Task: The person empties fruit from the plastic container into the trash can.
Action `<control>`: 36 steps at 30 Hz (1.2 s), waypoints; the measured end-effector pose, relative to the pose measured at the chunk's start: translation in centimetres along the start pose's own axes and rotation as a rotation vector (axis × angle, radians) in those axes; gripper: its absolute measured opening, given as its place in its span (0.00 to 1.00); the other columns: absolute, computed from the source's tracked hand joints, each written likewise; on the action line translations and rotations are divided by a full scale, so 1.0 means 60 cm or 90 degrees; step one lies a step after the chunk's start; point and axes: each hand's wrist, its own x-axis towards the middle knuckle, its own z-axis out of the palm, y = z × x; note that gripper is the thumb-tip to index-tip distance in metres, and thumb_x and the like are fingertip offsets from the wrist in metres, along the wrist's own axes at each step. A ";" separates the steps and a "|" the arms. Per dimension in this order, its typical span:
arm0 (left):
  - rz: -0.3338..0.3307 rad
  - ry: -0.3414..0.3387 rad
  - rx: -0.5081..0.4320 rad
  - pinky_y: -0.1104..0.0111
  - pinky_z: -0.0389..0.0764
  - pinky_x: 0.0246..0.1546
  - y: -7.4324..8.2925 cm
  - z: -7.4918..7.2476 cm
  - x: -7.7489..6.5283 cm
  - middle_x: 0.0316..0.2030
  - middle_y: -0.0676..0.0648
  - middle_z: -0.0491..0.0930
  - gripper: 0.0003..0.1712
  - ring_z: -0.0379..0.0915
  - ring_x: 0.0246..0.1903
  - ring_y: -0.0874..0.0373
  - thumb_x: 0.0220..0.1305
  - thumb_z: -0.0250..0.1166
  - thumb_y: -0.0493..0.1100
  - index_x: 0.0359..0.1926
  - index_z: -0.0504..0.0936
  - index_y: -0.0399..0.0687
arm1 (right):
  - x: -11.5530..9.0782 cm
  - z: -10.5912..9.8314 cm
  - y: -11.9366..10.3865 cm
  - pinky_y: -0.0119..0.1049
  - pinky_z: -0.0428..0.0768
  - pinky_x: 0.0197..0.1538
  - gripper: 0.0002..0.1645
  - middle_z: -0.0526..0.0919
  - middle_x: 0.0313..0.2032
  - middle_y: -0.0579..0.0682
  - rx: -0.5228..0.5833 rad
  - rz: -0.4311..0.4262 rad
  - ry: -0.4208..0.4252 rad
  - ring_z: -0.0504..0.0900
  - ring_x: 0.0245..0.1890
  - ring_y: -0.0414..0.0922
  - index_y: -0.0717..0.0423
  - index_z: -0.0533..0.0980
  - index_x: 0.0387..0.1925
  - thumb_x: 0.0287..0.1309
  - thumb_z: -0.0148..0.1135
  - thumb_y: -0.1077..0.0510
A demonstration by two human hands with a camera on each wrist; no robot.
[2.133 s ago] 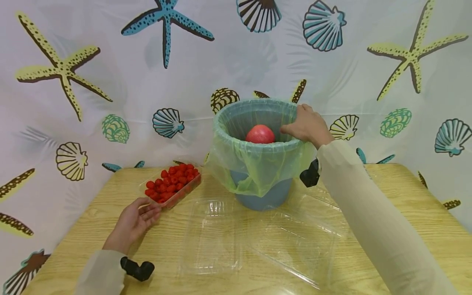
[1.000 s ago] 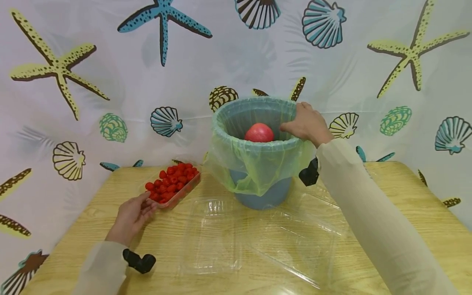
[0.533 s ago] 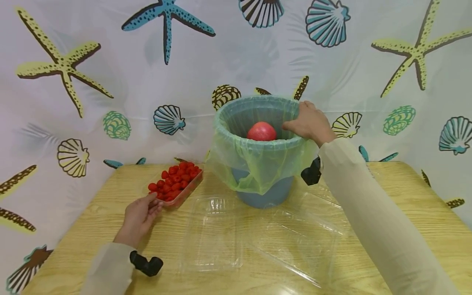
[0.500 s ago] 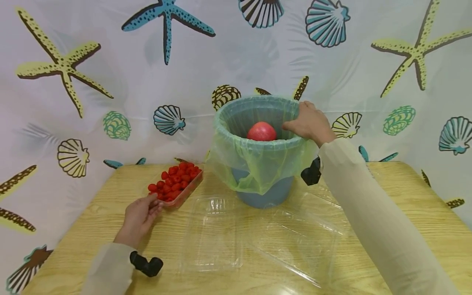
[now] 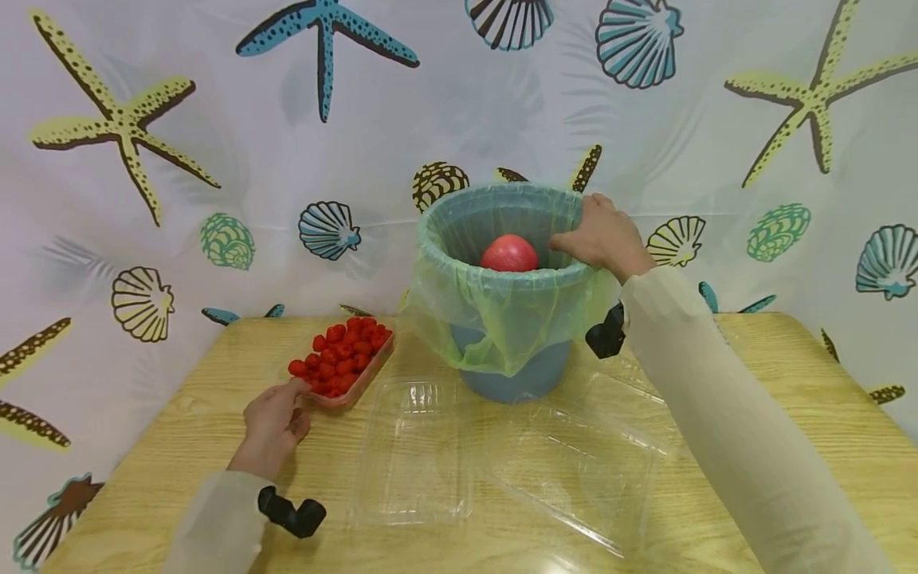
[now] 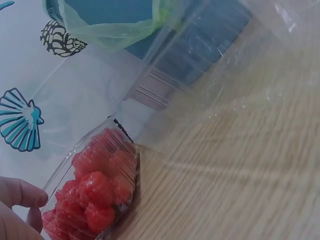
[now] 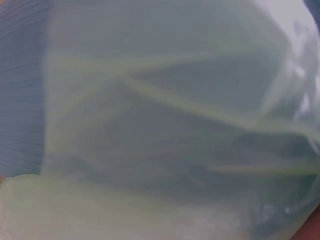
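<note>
My left hand [image 5: 271, 418] is at the near corner of a clear plastic tray [image 5: 361, 387] full of raspberries [image 5: 337, 351]. Thumb and finger pinch the tray's edge in the left wrist view, beside the raspberries [image 6: 95, 190]. My right hand [image 5: 602, 237] grips the right rim of a blue bucket [image 5: 512, 387], its thumb inside and its fingers over the outside. A thin yellow-green bag [image 5: 502, 319] lines the bucket and hangs over its rim. Inside, near the top, sits a round red-pink fruit [image 5: 510, 253]. The right wrist view is mostly filled by the bag [image 7: 165, 130].
Two clear plastic containers [image 5: 412, 478] lie in front of the bucket, and more clear plastic [image 5: 631, 391] is at its right. All stand on a wood-grain table [image 5: 323, 494]. A curtain with starfish and shells [image 5: 459, 104] hangs behind.
The left hand has shifted slightly right, its lower fingers curling in more, and the raspberry tray has turned a little. My right hand stays on the bucket rim.
</note>
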 end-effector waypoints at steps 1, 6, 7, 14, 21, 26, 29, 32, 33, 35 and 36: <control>-0.006 0.009 -0.002 0.72 0.74 0.30 0.000 0.000 -0.001 0.30 0.55 0.66 0.16 0.63 0.28 0.61 0.59 0.60 0.41 0.15 0.73 0.57 | 0.000 0.000 -0.001 0.56 0.57 0.69 0.52 0.41 0.74 0.65 0.001 0.000 0.000 0.52 0.70 0.66 0.70 0.41 0.72 0.60 0.51 0.45; -0.034 -0.023 -0.061 0.70 0.77 0.39 0.011 -0.003 -0.007 0.30 0.57 0.68 0.14 0.67 0.35 0.62 0.60 0.58 0.39 0.18 0.73 0.57 | -0.001 -0.002 -0.001 0.56 0.57 0.69 0.53 0.41 0.74 0.65 0.005 -0.001 0.000 0.51 0.70 0.66 0.71 0.40 0.72 0.59 0.51 0.45; -0.039 -0.035 -0.073 0.69 0.78 0.41 0.015 -0.003 -0.008 0.29 0.57 0.69 0.12 0.68 0.35 0.63 0.60 0.58 0.38 0.21 0.73 0.56 | -0.002 -0.002 -0.001 0.56 0.57 0.70 0.53 0.40 0.74 0.65 0.006 0.000 0.000 0.51 0.70 0.65 0.71 0.40 0.72 0.59 0.51 0.45; -0.089 -0.119 -0.137 0.57 0.69 0.60 0.028 -0.006 -0.018 0.37 0.51 0.71 0.24 0.75 0.30 0.61 0.61 0.51 0.34 0.58 0.64 0.53 | -0.002 -0.001 0.000 0.56 0.56 0.70 0.52 0.40 0.74 0.65 0.012 0.002 0.000 0.50 0.71 0.65 0.70 0.40 0.72 0.60 0.51 0.45; -0.114 -0.196 -0.168 0.58 0.59 0.68 0.014 -0.015 -0.023 0.31 0.48 0.73 0.42 0.77 0.36 0.59 0.64 0.45 0.33 0.75 0.37 0.53 | -0.002 0.000 -0.002 0.56 0.58 0.69 0.53 0.40 0.74 0.65 0.013 0.000 0.001 0.51 0.70 0.66 0.70 0.40 0.73 0.59 0.51 0.45; -0.117 -0.210 -0.181 0.58 0.56 0.69 0.010 -0.012 -0.025 0.51 0.45 0.62 0.44 0.59 0.63 0.52 0.69 0.45 0.42 0.75 0.28 0.60 | -0.003 -0.001 -0.002 0.56 0.56 0.69 0.52 0.41 0.74 0.65 0.009 -0.002 0.003 0.51 0.70 0.66 0.70 0.41 0.72 0.59 0.51 0.45; -0.132 -0.221 -0.185 0.57 0.54 0.70 0.005 -0.015 -0.025 0.56 0.45 0.56 0.44 0.46 0.70 0.49 0.71 0.44 0.50 0.74 0.23 0.57 | -0.004 -0.001 -0.001 0.56 0.56 0.70 0.52 0.40 0.74 0.65 0.010 -0.002 0.003 0.50 0.71 0.65 0.70 0.41 0.73 0.59 0.51 0.45; -0.137 -0.235 -0.167 0.57 0.56 0.70 -0.001 -0.021 -0.023 0.55 0.45 0.59 0.45 0.50 0.69 0.47 0.71 0.44 0.56 0.73 0.26 0.50 | -0.004 0.000 -0.001 0.56 0.56 0.70 0.52 0.40 0.74 0.65 0.012 -0.002 0.002 0.50 0.71 0.65 0.70 0.41 0.73 0.59 0.51 0.45; -0.135 -0.245 -0.159 0.57 0.56 0.70 -0.003 -0.023 -0.022 0.54 0.45 0.60 0.45 0.50 0.68 0.47 0.71 0.43 0.58 0.73 0.27 0.48 | -0.004 0.000 -0.001 0.56 0.56 0.70 0.52 0.40 0.74 0.65 0.011 -0.002 0.002 0.50 0.71 0.65 0.69 0.41 0.73 0.60 0.51 0.45; -0.123 -0.270 -0.140 0.58 0.55 0.70 -0.008 -0.027 -0.019 0.57 0.43 0.58 0.47 0.50 0.67 0.46 0.71 0.43 0.62 0.73 0.28 0.46 | -0.004 0.000 -0.001 0.56 0.56 0.70 0.52 0.40 0.74 0.65 0.012 -0.001 0.002 0.50 0.71 0.65 0.69 0.41 0.73 0.60 0.51 0.45; -0.119 -0.286 -0.132 0.58 0.54 0.70 -0.010 -0.029 -0.017 0.60 0.41 0.56 0.48 0.48 0.68 0.45 0.70 0.43 0.63 0.73 0.27 0.44 | -0.004 0.000 -0.001 0.56 0.56 0.70 0.52 0.40 0.74 0.65 0.011 0.000 0.002 0.50 0.71 0.65 0.69 0.41 0.73 0.60 0.51 0.45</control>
